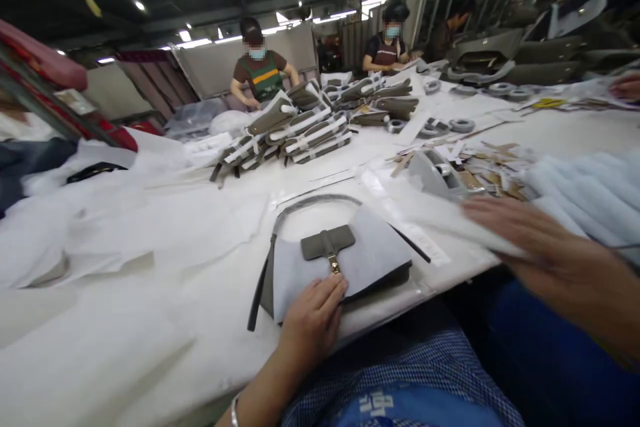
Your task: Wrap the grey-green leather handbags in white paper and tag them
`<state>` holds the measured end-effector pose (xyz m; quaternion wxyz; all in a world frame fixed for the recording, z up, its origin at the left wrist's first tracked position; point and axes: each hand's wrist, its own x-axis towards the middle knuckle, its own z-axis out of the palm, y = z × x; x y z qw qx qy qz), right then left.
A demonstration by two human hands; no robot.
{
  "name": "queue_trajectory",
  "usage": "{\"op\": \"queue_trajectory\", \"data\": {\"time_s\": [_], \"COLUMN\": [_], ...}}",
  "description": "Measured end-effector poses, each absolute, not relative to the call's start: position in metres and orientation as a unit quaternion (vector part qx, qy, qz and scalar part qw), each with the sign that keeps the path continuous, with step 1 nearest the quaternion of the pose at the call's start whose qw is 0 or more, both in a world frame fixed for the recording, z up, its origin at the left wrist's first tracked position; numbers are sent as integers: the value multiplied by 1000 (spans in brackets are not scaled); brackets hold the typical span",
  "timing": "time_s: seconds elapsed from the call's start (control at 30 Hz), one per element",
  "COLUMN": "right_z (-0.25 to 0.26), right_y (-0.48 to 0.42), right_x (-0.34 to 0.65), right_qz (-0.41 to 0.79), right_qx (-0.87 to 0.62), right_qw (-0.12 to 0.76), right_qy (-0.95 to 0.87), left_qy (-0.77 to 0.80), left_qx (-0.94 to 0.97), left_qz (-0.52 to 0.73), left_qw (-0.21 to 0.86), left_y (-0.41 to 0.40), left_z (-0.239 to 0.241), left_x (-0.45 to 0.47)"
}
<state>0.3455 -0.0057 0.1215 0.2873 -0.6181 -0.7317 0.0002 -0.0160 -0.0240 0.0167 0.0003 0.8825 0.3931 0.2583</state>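
Note:
A grey-green handbag (pixel 327 243) lies on the table in front of me, its front covered by a pale sheet (pixel 295 273) and its strap (pixel 320 200) looped behind. My left hand (pixel 313 317) is closed at the bag's front edge, fingertips against the gold clasp (pixel 333 265); its thumb is mostly hidden. Off to the right, my right hand (pixel 540 240) is smeared by motion and grips a thin white sheet (pixel 445 217) that stretches left towards the tape dispenser (pixel 435 173).
Stacked, wrapped bag pieces (pixel 305 127) stand mid-table. Paper and card scraps (pixel 493 167) lie right of the tape dispenser, beside white padding (pixel 590 187). White sheets (pixel 125 233) cover the left side. Tape rolls (pixel 461 125) and yellow scissors (pixel 549 103) lie farther back. Two masked co-workers (pixel 265 77) are across the table.

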Motion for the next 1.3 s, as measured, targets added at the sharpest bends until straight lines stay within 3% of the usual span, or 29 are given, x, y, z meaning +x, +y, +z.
{"op": "queue_trajectory", "data": {"time_s": [0.1,0.23,0.47,0.87,1.03,1.17,1.3], "right_z": [126,89,54,65,58,54,46], "right_y": [29,66,60,58,55,55,52], "right_x": [276,209,208,210,213,213,210], "right_qz": [22,33,91,91,89,15,-91], "right_qx": [-326,-210,-228,-259,-254,-252,-256], "right_qw": [244,145,44,49,95,112,94], "right_qy": [-913,-966,-968,-960,-958,-961,-958], "left_qy": [415,434,444,435,323,366,386], "left_qx": [876,866,857,854,869,864,871], "left_qz": [246,246,256,280,374,338,286], "left_qw": [8,28,61,56,-34,-67,-107], "left_y": [-29,-31,-33,-35,-39,-17,12], "left_z": [15,13,15,15,30,28,-9], "left_x": [-15,-14,-12,-13,-13,-12,-2]}}
